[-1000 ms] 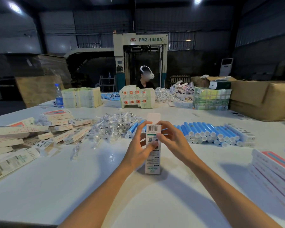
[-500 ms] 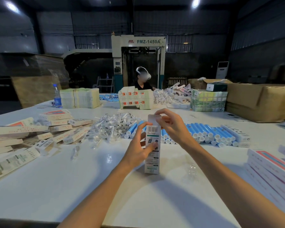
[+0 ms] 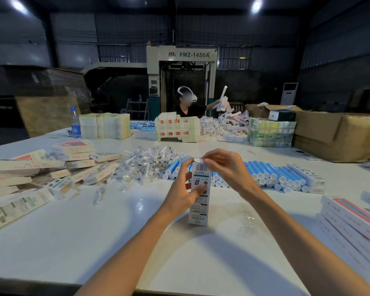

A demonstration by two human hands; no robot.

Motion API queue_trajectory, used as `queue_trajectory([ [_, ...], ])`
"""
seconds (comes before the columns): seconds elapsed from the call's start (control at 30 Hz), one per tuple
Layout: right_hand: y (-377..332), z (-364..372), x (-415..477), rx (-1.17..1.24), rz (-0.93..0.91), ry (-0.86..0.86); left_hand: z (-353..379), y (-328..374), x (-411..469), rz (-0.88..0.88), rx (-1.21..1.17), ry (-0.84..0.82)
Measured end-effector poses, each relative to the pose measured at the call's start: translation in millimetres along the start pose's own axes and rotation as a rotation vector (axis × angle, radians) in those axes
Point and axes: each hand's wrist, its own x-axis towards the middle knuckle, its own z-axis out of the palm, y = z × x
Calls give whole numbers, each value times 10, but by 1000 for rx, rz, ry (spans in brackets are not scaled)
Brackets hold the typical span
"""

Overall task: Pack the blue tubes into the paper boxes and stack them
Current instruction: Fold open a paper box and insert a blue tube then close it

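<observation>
A slim white paper box [image 3: 199, 201] stands upright on the white table [image 3: 94, 242], just in front of me. My left hand [image 3: 183, 193] grips its left side around the middle. My right hand [image 3: 224, 169] pinches the top flap [image 3: 199, 160] of the box, bent over the opening. A row of blue tubes [image 3: 271, 174] with white caps lies behind the box and to the right. Whether a tube is inside the box is hidden.
Flat and folded boxes [image 3: 58, 167] are scattered at left, a heap of clear plastic packets [image 3: 145, 161] lies behind them. Stacked packed boxes [image 3: 355, 221] sit at the right edge. A person [image 3: 187, 103] works across the table beside cardboard cartons [image 3: 338, 133] and a water bottle [image 3: 75, 122].
My right hand rose from the box's right side to its top and folded the flap over. The left hand kept its grip. The person opposite raised an arm.
</observation>
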Motion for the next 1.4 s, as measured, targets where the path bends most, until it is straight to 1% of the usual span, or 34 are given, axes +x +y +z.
queue_trajectory([
  [0.13,-30,-1,25,128,102,9,-1,-1,-23,11,12,-14],
  [0.33,-66,-23,60,157,147,-22,-19,-1,-18,28,8,-12],
  [0.47,-109,-115,146,80,196,-119,-19,-12,-16,35,-10,-8],
  [0.57,-126,-191,181,21,158,-216,-22,-14,-20,50,0,-17],
  [0.63,-111,-211,138,41,136,-229,-29,-23,-14,53,0,-17],
  [0.7,-76,-195,57,29,118,-210,-24,-34,-8,70,1,0],
  [0.8,-2,-110,-62,-106,70,-154,0,-55,11,81,2,20],
  [0.9,65,14,-124,-70,16,-51,5,-72,23,82,3,38],
  [1.03,138,138,-139,4,24,94,0,-84,16,98,-4,35],
  [1.1,168,177,-132,-17,32,133,1,-77,11,92,-13,33],
  [1.17,183,196,-147,-27,32,134,13,-82,1,88,-20,34],
  [1.23,184,234,-215,47,27,132,19,-66,-6,81,-21,46],
  [1.4,152,364,-506,195,123,88,52,-34,-30,99,-106,67],
])
